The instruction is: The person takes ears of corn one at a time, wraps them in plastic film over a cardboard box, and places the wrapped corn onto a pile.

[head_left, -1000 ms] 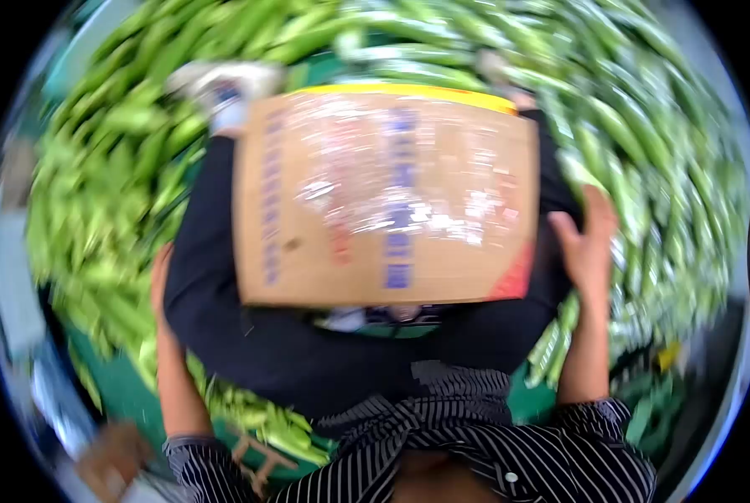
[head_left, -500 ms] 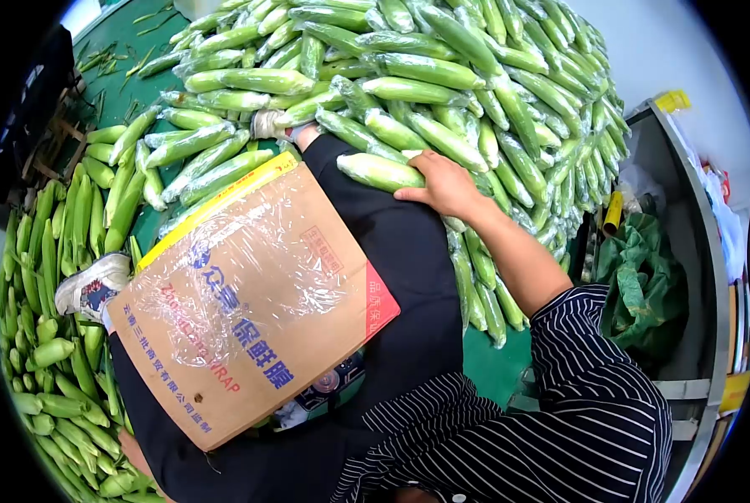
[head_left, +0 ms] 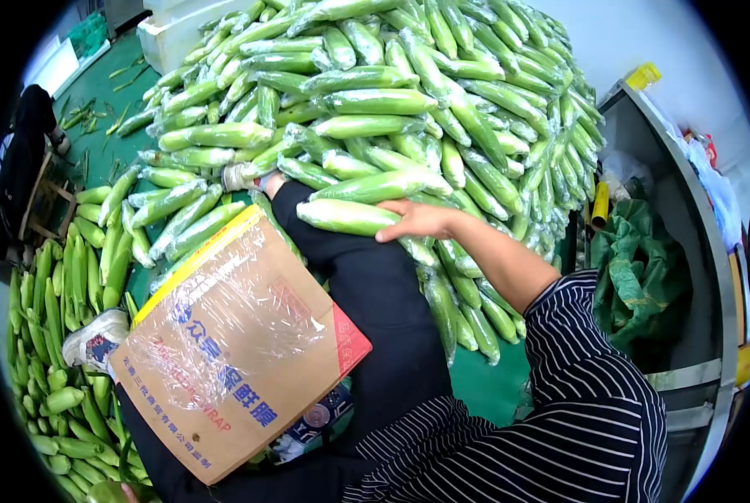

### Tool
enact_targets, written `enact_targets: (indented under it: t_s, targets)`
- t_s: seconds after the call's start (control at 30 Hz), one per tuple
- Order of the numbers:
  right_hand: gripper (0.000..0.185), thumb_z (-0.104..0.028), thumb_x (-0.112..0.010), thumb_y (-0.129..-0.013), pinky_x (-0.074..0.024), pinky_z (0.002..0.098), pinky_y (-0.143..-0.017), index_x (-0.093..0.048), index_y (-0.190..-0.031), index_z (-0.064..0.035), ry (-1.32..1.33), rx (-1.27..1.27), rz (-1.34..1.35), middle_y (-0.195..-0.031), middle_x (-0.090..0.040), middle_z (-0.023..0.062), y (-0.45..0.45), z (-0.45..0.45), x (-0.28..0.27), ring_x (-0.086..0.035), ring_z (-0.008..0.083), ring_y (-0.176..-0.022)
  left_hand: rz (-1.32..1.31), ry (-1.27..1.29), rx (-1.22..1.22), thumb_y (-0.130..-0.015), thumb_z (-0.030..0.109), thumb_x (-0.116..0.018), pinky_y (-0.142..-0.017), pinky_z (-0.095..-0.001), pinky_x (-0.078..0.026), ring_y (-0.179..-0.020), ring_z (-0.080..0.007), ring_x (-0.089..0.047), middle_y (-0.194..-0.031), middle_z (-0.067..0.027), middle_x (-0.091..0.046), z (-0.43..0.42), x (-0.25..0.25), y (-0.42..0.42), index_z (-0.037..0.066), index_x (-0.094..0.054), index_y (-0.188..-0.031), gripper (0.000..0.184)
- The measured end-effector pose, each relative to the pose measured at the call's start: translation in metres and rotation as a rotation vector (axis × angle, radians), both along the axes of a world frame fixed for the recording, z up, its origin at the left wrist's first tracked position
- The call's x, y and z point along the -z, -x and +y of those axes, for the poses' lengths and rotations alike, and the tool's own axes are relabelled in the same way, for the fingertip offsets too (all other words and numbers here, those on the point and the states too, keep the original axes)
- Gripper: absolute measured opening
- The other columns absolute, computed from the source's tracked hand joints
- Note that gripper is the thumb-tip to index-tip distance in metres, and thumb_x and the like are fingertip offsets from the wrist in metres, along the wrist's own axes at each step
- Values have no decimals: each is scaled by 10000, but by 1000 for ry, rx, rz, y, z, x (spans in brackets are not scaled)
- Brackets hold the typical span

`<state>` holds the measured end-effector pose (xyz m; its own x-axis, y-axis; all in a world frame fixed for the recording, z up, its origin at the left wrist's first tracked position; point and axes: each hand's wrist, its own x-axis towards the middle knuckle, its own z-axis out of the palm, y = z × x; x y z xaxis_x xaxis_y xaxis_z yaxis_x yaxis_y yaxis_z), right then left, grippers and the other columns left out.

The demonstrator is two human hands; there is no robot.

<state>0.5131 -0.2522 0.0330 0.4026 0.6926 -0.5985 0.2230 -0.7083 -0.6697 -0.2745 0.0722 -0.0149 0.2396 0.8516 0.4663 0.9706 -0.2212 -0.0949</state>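
Note:
My right hand is closed round the end of a green ear of corn, above my right thigh and beside the heap of wrapped corn. At the lower left edge, only a small part of my left hand shows, next to a green ear; its grip is hidden. A cardboard box with blue and red print and cling film over its top rests across my legs.
Unwrapped corn lies at the left. Behind the heap stands a white crate. A grey shelf with a green bag is at the right. Another person sits at the far left.
The view has turned right since the first frame. Since the second, my right hand and its corn appear slightly lower and further left, and a green ear now shows by my left hand.

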Motion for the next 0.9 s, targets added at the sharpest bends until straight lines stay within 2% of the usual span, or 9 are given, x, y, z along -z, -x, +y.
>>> enact_targets:
  t_s: [0.1, 0.23, 0.27, 0.3, 0.47, 0.6, 0.7, 0.8, 0.9]
  targets:
    - [1066, -547, -831, -853, -266, 434, -1271, -313, -1673, -104, 6, 56, -17, -1714, -268, 204, -2, -22, 22, -275, 337, -1573, -725, 242, -169, -923, 375, -831, -971, -515, -529, -1044, -404, -666, -1218, -275, -709, -35, -77, -131, -110, -598, -1375, 703]
    - [1106, -524, -829, -873, -240, 419, -1275, -228, -1694, -89, 11, 280, 258, -1702, -351, 131, 12, -38, 0, -287, 285, -1578, 70, 124, 622, -911, 264, -841, -982, -485, -526, -1047, -358, -673, -1209, -224, -724, 10, -17, -99, -93, -649, -1260, 534]
    - [1078, -485, -840, -872, -248, 409, -1271, -257, -1684, -82, -65, 260, 239, -1677, -391, 128, 14, -39, -1, -320, 273, -1558, -638, 345, 253, -944, 186, -790, -971, -470, -534, -1066, -356, -677, -1200, -200, -734, -40, -59, -187, -84, -662, -1253, 431]
    - [1050, -446, -851, -872, -255, 399, -1267, -286, -1675, -75, -145, 267, 237, -1653, -431, 124, 24, -46, 5, -352, 261, -1537, -39, 100, 605, -930, 181, -802, -986, -469, -532, -1104, -368, -668, -1233, -227, -703, -34, -90, -209, -102, -612, -1313, 513]
    - [907, -287, -870, -868, -312, 370, -1222, -406, -1612, -53, -434, 692, 420, -1512, -582, 92, 80, -148, 2, -463, 219, -1441, -408, 190, 801, -818, 263, -922, -1011, -491, -536, -1140, -348, -650, -1339, -288, -621, -21, -54, -226, -94, -504, -1405, 804]
    - [931, -334, -863, -854, -274, 478, -1270, -414, -1624, -65, -446, 808, -248, -1680, -355, 176, 106, -240, 12, -308, 313, -1563, -340, 366, 660, -777, 241, -963, -939, -460, -561, -1124, -277, -658, -1228, -242, -684, -38, -65, -269, -75, -626, -1268, 675]
    - [948, -444, -819, -875, -209, 517, -1304, -373, -1654, -142, -112, 588, -906, -1761, -151, 155, 62, -250, 37, -172, 377, -1613, -487, 554, 673, -947, 104, -744, -1218, -423, -341, -1429, -342, -488, -1552, -224, -513, -37, -36, -280, -38, -430, -1543, 689]
    - [935, -604, -647, -979, -181, 596, -1297, -223, -1701, -187, 476, 481, -993, -1779, -59, 138, 28, -210, 70, -53, 408, -1628, -275, 564, 713, -918, 90, -780, -1183, -416, -379, -1398, -364, -515, -1538, -228, -525, -49, -31, -307, 11, -441, -1556, 727]
    - [921, -588, -576, -1018, -131, 594, -1297, -151, -1707, -149, 176, 615, -875, -1781, -127, 113, 24, -222, 103, -67, 414, -1630, -33, 489, 685, -892, 142, -803, -1128, -471, -429, -1351, -424, -542, -1494, -211, -579, -58, -28, -323, 88, -502, -1550, 725]
